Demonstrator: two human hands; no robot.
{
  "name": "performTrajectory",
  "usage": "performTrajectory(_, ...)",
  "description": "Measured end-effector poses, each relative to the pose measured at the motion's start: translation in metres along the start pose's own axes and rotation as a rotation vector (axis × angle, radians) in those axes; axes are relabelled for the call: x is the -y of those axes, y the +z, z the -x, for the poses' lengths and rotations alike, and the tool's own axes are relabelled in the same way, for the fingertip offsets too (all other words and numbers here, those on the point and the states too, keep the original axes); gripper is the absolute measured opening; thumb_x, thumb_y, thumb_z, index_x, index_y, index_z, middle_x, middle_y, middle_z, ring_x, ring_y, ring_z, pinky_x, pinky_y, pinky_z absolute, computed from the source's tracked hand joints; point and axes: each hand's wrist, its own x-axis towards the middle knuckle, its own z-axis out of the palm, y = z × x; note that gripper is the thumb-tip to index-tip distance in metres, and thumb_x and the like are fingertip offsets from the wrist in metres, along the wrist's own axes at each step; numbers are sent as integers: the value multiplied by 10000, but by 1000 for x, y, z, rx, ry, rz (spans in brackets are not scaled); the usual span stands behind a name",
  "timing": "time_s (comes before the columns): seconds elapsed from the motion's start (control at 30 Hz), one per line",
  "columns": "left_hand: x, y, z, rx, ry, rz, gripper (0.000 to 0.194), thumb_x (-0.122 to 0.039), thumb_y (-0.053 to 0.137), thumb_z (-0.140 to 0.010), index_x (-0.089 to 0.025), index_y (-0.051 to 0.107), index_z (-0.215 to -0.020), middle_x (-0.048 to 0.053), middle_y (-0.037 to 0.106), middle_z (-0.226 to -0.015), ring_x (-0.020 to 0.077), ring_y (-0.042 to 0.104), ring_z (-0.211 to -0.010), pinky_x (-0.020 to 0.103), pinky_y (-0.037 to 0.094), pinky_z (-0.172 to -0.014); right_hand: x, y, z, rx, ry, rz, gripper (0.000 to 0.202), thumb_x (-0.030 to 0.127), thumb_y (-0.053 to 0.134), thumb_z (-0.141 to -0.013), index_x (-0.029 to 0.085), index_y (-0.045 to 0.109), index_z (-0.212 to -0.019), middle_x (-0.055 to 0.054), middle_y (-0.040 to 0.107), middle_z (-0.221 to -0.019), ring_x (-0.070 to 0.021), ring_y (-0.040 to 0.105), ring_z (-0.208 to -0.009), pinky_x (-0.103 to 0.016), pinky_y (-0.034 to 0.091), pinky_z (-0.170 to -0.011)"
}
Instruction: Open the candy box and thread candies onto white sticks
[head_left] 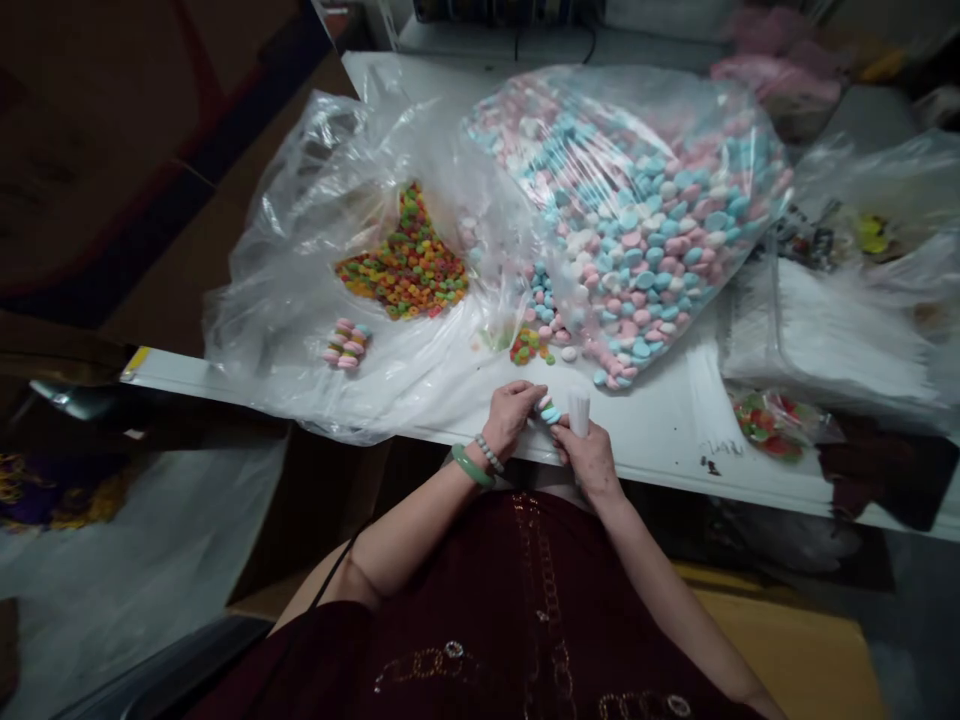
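Note:
A small stack of pastel candy-like pieces point(550, 411), pink and blue with a green layer between, is pinched in the fingers of my left hand point(512, 418). My right hand point(589, 458) is closed around a bundle of narrow white plastic sleeves point(578, 412) standing upright, and its fingertips come up close to the stack. Just beyond my hands lies a little pile of red, green and yellow rings point(527, 346), beside loose pink and blue pieces point(553, 325). To the left, several assembled stacks point(347, 344) rest on the plastic sheet.
A big clear bag point(645, 230) of pink, blue and white pieces fills the back of the white table point(660, 425). An opened plastic bag point(292, 240) holds a heap of coloured rings point(412, 265). At right are white plastic sleeves point(840, 325) and a small bag of red-green pieces point(776, 425).

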Motion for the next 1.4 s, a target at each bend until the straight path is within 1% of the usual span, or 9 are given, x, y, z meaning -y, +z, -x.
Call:
performTrajectory(0.1,-3,0,-3,37,97,112,266,-328,786,-627,-131,607,-626,-18,581,-633,68,503,-585,204,379,-551,-1,-9,5,44,-7,1,242,370,678,-656,164,641,-777,40,563,-532,-100,448,-405,-245,357,-431)
performTrajectory(0.23,1,4,-3,216,-44,322,393,-419,832,-586,-117,637,-745,16,613,-697,132,606,-671,265,464,-649,-4,-7,5,-24,13,-30,252,389,696,-624,174,607,-719,43,536,-479,-103,426,-377,-245,333,-400)
performTrajectory(0.33,8,9,-2,224,-107,423,409,-414,846,-560,-128,597,-713,14,604,-669,138,610,-639,278,477,-637,-1,1,2,-23,23,-57,244,365,708,-593,174,590,-688,38,527,-453,-102,420,-370,-238,318,-384)
performTrajectory(0.6,18,17,1,192,-60,350,319,-391,774,-634,-151,564,-632,6,583,-561,104,517,-485,235,382,-468,0,13,-7,-116,64,-121,243,303,717,-543,154,601,-697,37,516,-432,-83,390,-349,-210,259,-332)
performTrajectory(0.77,13,11,-5,203,-113,121,382,-508,721,-716,-144,603,-715,10,605,-613,99,521,-458,227,395,-466,-4,-3,-5,-106,51,-192,273,328,732,-553,155,596,-714,42,535,-454,-65,379,-337,-196,245,-331)
performTrajectory(0.87,-5,7,-25,106,103,-186,300,-456,683,-773,-177,668,-883,9,642,-683,116,554,-520,219,401,-505,-7,-18,-5,-226,69,-230,323,347,752,-538,165,590,-749,50,540,-459,-68,386,-335,-188,240,-324)
performTrajectory(1.0,-46,-6,-72,-70,552,-541,65,-236,658,-774,-204,710,-797,34,678,-734,176,591,-756,251,441,-710,-8,-25,-6,-233,82,-268,347,349,755,-530,170,564,-759,53,532,-448,-66,379,-330,-180,236,-316)
performTrajectory(1.17,-84,-32,-116,-328,608,-515,162,-61,558,-738,-169,678,-746,75,693,-824,222,591,-901,299,434,-858,-5,-23,-6,-194,91,-223,338,349,731,-559,156,585,-796,57,522,-450,-65,379,-332,-179,239,-311)
performTrajectory(1.4,-82,-9,-119,-187,711,-992,35,-197,655,-773,-164,664,-768,129,644,-941,295,551,-1017,405,404,-940,-7,-25,-8,-150,84,-207,287,359,714,-607,166,583,-774,64,511,-461,-60,376,-335,-176,236,-308)
